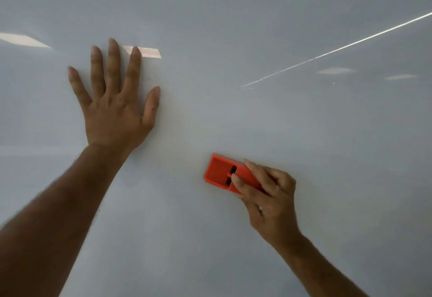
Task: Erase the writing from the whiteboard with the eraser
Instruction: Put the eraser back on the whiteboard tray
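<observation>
White and glossy, the whiteboard [233,114] fills the whole view and shows no writing anywhere in sight, only pale reflections of ceiling lights [145,52] and one thin bright streak [339,49] at upper right. By that showing the erasing looks finished or nearly so, though parts of the board beyond the picture cannot be judged. The person's left hand [114,109] lies flat on the board, fingers [112,63] spread wide and holding nothing. Lower right, the right hand [266,196] grips the orange eraser [222,174], which is pressed against the board's surface.
</observation>
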{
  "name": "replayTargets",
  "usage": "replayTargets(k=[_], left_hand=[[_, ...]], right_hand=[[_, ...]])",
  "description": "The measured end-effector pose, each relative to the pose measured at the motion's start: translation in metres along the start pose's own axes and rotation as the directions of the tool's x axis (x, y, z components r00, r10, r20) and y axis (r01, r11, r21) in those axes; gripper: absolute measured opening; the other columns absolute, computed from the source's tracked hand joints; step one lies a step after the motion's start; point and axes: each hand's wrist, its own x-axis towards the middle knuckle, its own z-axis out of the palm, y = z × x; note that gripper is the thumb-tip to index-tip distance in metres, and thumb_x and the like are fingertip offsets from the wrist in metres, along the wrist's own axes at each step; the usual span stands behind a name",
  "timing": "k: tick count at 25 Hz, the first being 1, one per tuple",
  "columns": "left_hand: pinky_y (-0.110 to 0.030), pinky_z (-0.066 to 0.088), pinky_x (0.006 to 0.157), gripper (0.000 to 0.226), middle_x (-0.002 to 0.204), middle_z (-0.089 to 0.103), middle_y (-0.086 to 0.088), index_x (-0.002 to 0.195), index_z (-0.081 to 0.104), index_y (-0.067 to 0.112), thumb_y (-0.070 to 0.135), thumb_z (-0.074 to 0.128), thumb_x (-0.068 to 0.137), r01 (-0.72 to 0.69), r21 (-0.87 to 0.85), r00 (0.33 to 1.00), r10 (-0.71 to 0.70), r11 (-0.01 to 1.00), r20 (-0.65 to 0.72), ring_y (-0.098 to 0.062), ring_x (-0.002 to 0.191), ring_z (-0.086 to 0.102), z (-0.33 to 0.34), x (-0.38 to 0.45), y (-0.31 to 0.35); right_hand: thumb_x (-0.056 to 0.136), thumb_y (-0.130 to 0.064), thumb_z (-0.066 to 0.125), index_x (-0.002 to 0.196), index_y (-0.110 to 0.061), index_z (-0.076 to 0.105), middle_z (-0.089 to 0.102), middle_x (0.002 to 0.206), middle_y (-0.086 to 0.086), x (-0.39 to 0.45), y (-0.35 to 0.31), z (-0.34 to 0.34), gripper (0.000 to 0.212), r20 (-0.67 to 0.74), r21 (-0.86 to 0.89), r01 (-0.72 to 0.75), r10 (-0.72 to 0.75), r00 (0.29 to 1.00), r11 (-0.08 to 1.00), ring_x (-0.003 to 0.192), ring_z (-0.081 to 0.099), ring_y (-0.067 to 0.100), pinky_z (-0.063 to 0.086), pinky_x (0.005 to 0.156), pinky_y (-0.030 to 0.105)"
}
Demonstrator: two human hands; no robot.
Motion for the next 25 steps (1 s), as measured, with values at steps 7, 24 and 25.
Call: replayTargets(k=[7,24,25], left_hand=[[-0.069,0.003,0.125,0.068,0.173,0.012,-0.014,0.165,0.024,0.022,0.046,0.040,0.103,-0.009,-0.087,0.992,0.020,0.996,0.126,-0.038,0.160,0.006,-0.008,-0.077,0.036],[-0.021,0.039,0.093,0.074,0.117,0.071,0.017,0.121,0.075,0.028,0.060,0.085,0.055,0.064,-0.301,0.314,0.268,0.951,0.911,-0.005,0.100,0.070,-0.083,-0.454,0.054],[-0.021,0.042,0.092,0.074,0.114,0.072,0.016,0.118,0.076,0.027,0.059,0.088,0.052,0.074,-0.291,0.296,0.257,0.954,0.920,-0.006,0.098,0.071,-0.080,-0.461,0.052]], right_hand=[[0.087,-0.051,0.065,0.110,-0.053,0.072,0.059,0.140,-0.020,-0.128,-0.037,-0.019,0.024,0.500,0.235,0.068,-0.180,0.847,0.970,0.110,0.046,0.006,0.038,0.094,0.030],[0.051,-0.026,0.093,0.124,-0.026,0.072,0.071,0.125,-0.013,-0.297,-0.109,-0.030,0.076,0.930,0.145,-0.524,0.065,0.362,0.840,0.103,0.071,0.014,0.060,0.081,0.034],[0.056,-0.025,0.092,0.127,-0.025,0.070,0.070,0.128,-0.011,-0.304,-0.112,-0.028,0.074,0.936,0.126,-0.541,0.081,0.342,0.831,0.108,0.070,0.017,0.058,0.085,0.038]])
